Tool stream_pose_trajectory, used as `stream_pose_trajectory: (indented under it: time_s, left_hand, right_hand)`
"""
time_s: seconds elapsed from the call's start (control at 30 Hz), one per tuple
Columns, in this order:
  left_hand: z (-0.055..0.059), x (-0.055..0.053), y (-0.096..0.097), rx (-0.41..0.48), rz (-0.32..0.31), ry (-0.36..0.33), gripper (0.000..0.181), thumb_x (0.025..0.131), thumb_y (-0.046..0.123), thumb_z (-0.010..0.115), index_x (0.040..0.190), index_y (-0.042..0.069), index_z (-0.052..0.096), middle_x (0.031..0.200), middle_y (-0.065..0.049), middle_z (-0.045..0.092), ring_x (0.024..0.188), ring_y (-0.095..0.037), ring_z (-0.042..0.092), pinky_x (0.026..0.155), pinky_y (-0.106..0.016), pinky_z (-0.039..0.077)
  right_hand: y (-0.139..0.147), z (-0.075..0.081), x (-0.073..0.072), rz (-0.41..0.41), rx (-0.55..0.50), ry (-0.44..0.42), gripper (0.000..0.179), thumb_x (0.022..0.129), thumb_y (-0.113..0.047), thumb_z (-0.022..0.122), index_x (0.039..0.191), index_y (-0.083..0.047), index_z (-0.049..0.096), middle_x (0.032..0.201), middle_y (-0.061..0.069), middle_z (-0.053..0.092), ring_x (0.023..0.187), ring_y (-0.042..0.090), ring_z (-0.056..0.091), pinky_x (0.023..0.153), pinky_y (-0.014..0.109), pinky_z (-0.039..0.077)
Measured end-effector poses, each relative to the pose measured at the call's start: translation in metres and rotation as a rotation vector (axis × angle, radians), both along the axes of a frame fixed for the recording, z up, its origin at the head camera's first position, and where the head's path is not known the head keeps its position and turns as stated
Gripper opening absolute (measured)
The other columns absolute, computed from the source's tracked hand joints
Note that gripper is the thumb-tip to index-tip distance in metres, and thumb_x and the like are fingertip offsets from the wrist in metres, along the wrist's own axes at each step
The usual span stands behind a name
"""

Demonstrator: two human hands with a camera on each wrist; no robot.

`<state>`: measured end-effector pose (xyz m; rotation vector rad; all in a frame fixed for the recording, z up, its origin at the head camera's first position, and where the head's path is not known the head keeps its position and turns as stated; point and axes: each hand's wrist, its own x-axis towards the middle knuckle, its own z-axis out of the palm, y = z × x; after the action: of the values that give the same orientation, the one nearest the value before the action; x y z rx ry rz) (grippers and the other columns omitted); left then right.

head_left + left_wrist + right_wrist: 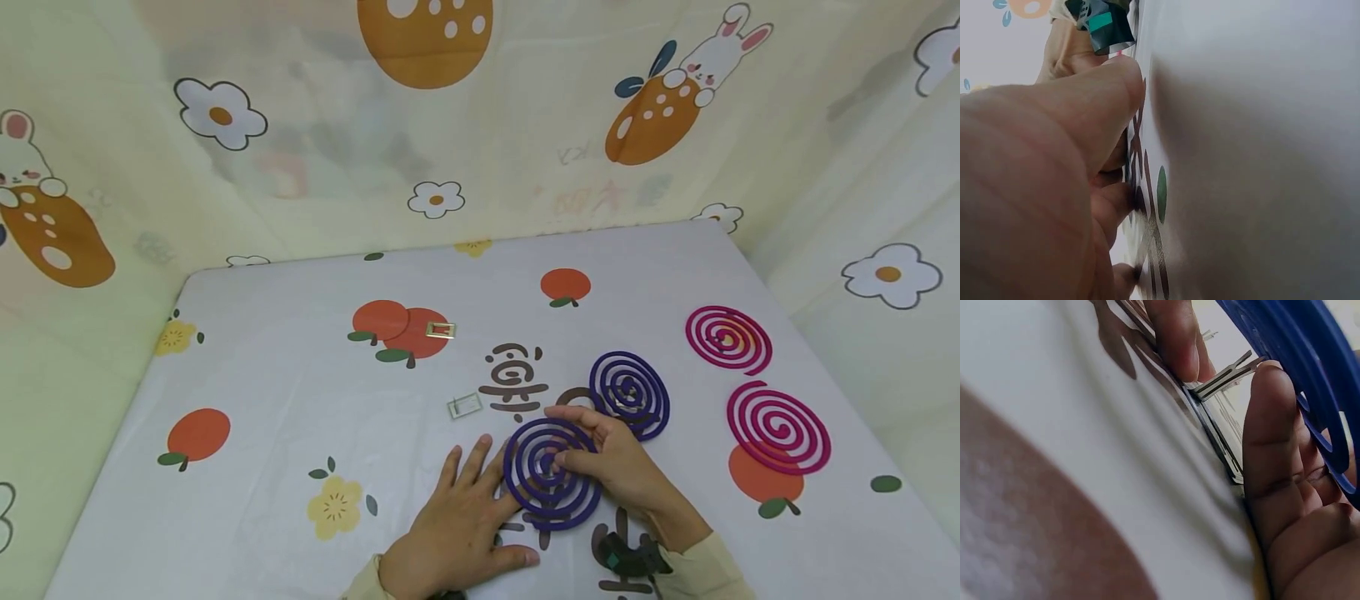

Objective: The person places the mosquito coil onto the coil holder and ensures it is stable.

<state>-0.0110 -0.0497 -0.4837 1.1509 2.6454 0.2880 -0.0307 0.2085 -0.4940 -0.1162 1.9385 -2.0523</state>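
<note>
A dark blue mosquito coil [552,492] is held by my right hand [622,467], its thumb at the coil's centre and the other fingers by the far rim. Close by in the right wrist view, a metal coil stand [1216,381] raises a forked prong beside a fingertip, near the blue spiral. My left hand [453,521] lies on the table with fingers spread, some of them reaching under the coil's left edge. A fingertip touches the stand's base; the coil hides most of this from above.
Another blue coil [630,354] lies behind the right hand. Two pink coils [727,308] [817,425] lie at the right. A small metal stand [465,406] and a gold-looking one [441,336] lie farther back. Patterned cloth [330,208] borders the table [262,350].
</note>
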Motion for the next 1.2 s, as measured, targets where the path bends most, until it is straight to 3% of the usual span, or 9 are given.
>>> stream_pose_trajectory:
  time_s: [0.43, 0.67, 0.83, 1.2]
  left_hand:
    - [0.0045, -0.0013, 0.0011, -0.009, 0.000, 0.012, 0.086, 0.093, 0.078, 0.050, 0.166, 0.039, 0.025, 0.175, -0.006, 0.013, 0.161, -0.038, 0.010, 0.122, -0.066, 0.020]
    - [0.0025, -0.0024, 0.0014, -0.023, -0.009, 0.040, 0.086, 0.093, 0.079, 0.049, 0.166, 0.039, 0.026, 0.175, -0.006, 0.016, 0.160, -0.038, 0.013, 0.120, -0.067, 0.022]
    - [0.0023, -0.0058, 0.0000, -0.021, -0.032, 0.050, 0.086, 0.093, 0.079, 0.050, 0.165, 0.038, 0.029, 0.175, -0.006, 0.017, 0.160, -0.040, 0.014, 0.119, -0.070, 0.022]
    - [0.0021, -0.0092, -0.0018, -0.018, -0.036, 0.022, 0.085, 0.092, 0.079, 0.052, 0.164, 0.040, 0.030, 0.175, -0.005, 0.016, 0.160, -0.039, 0.012, 0.120, -0.070, 0.021]
  right_hand:
    - [0.0014, 0.0043, 0.0003, 0.008, 0.045, -0.001, 0.062, 0.090, 0.005, 0.071, 0.148, 0.007, 0.049, 0.128, 0.021, 0.064, 0.104, 0.015, 0.070, 0.088, 0.025, 0.058]
    - [0.0004, 0.0055, 0.0006, 0.006, 0.089, 0.056, 0.060, 0.090, 0.003, 0.071, 0.146, 0.009, 0.050, 0.133, 0.026, 0.060, 0.108, 0.015, 0.068, 0.091, 0.023, 0.056]
    - [0.0004, 0.0058, 0.0002, -0.023, 0.118, 0.031, 0.060, 0.091, 0.002, 0.071, 0.147, 0.004, 0.052, 0.139, 0.023, 0.058, 0.111, 0.015, 0.067, 0.091, 0.023, 0.055]
    - [-0.0002, 0.0020, -0.0011, -0.029, 0.038, 0.006, 0.060, 0.092, 0.005, 0.069, 0.149, 0.006, 0.047, 0.132, 0.022, 0.056, 0.094, 0.015, 0.069, 0.075, 0.027, 0.061]
